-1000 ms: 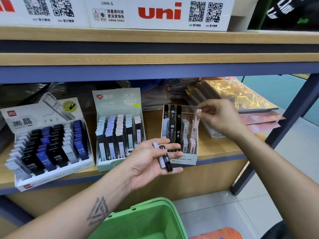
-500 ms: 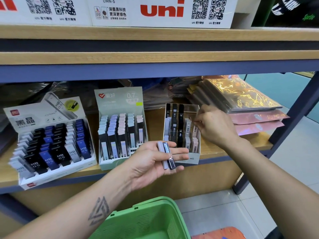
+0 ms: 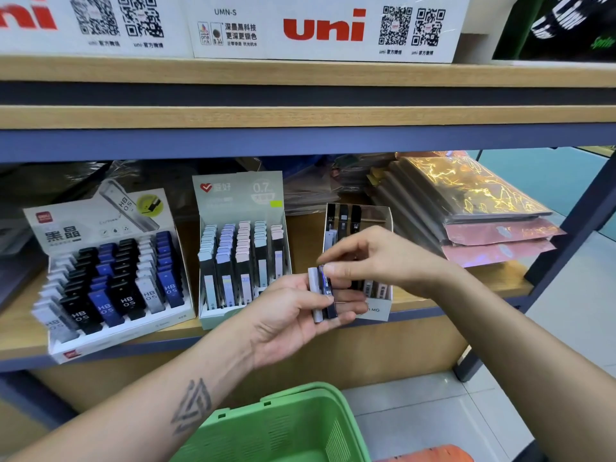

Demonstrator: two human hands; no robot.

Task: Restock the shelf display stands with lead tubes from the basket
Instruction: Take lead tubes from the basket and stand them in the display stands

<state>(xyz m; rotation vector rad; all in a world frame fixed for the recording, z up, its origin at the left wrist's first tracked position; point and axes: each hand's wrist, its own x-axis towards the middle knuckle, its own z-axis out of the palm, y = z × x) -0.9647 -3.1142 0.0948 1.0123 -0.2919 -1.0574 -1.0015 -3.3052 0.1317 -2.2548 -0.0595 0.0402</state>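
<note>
Green basket (image 3: 283,428): cut off by bottom edge, contents not visible. Orange object (image 3: 430,454) at bottom edge: mostly cropped, cannot identify. Clear stand (image 3: 383,218): lower middle hidden behind right hand (image 3: 390,258) and left hand (image 3: 293,315); front label partly covered, only "MG" readable. Dark tube (image 3: 328,295) in left hand: top end covered by right fingertips; print too small to read fully. Bags (image 3: 66,175) at shelf back: dark, indistinct. Box (image 3: 50,21) at upper left: cropped.
</note>
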